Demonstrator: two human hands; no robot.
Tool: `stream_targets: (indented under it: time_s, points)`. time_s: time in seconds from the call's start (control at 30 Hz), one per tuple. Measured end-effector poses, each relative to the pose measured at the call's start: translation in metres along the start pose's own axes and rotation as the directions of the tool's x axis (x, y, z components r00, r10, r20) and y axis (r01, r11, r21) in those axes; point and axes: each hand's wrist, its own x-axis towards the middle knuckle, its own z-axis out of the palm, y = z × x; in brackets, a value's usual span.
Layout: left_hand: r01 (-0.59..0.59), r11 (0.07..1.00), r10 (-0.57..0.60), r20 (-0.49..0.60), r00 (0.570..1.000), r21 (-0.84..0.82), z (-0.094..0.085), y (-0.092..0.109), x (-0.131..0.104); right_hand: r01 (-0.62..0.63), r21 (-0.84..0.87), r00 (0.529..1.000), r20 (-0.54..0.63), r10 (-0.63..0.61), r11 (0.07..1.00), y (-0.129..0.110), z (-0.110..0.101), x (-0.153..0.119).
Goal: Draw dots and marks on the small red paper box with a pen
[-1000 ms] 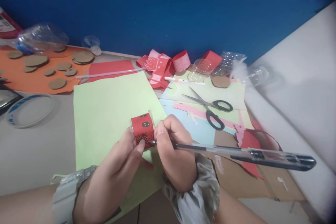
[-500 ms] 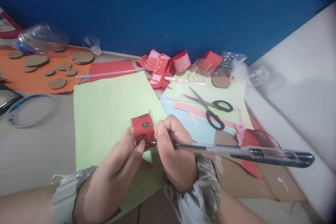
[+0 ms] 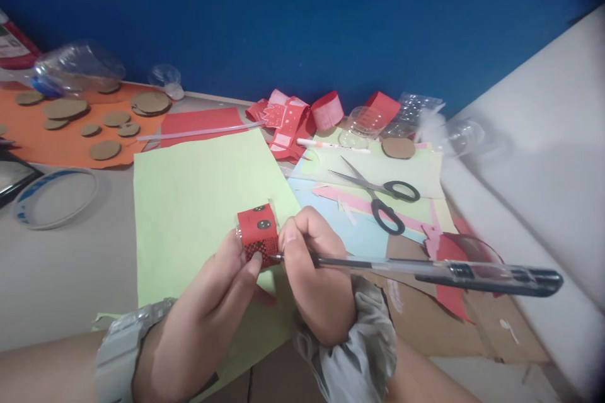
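Between the thumb and fingers of my left hand (image 3: 212, 289) is a small folded piece of red paper (image 3: 254, 220) with black eye-like ovals and a black checked pattern drawn on it. My right hand (image 3: 314, 271) is closed around a clear pen (image 3: 401, 266) with a black tip and a black cap on its far end. The pen's tip touches the lower right part of the red paper or lies just at it. Beneath both hands lies a light green sheet (image 3: 203, 189).
Black-handled scissors (image 3: 373, 192) lie partly open on coloured paper at the right. Cardboard discs (image 3: 65, 109) rest on an orange sheet (image 3: 127, 154) at the left, near a plastic bottle (image 3: 78, 66). Red paper strips (image 3: 286, 116) stand by the blue wall (image 3: 302, 19).
Both hands keep their grip on the red paper and the pen. The pen's far end has shifted very slightly up; the view has moved a touch.
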Motion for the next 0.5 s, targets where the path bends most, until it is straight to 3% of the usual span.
stream_targets:
  time_s: [0.3, 0.5]
  points:
    - [-0.023, 0.999, 0.021, -0.049, 0.999, -0.024, 0.0001, -0.0015, -0.004, -0.016, -0.027, 1.0, -0.022, 0.015, 1.0, 0.001, 0.0003, 0.0006]
    - [0.023, 1.0, -0.023, -0.017, 1.0, -0.008, -0.001, -0.0031, -0.0017, 0.012, -0.013, 1.0, 0.01, -0.012, 1.0, -0.0007, -0.0006, 0.0015]
